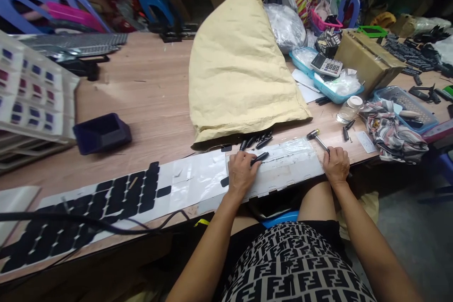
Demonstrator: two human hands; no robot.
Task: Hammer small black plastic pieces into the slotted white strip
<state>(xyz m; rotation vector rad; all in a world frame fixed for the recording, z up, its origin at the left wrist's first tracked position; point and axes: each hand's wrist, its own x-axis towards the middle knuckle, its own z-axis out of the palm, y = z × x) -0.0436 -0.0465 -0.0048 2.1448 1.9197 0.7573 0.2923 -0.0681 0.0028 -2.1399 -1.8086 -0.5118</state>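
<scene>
My left hand (242, 172) is closed on a small black tube-like piece (260, 158), holding it over a flat white board (290, 170) at the table's front edge. Behind that hand, several similar black pieces (264, 141) lie in a loose pile by a big cream paper sack (244, 71). The fingers of my right hand (336, 164) are wrapped round the handle of a small hammer (317, 139), whose head points up and left, just above the board's right end. To the left, a white sheet (191, 174) carries rows of black rounded stickers (150, 186).
A dark blue tray (102, 134) and white plastic crate (35, 89) stand left. A black cable (106, 229) crosses the front left. Toward the right are a jar (349, 109), a calculator (326, 65) on blue baskets, a cardboard box (366, 61) and a striped cloth (392, 134).
</scene>
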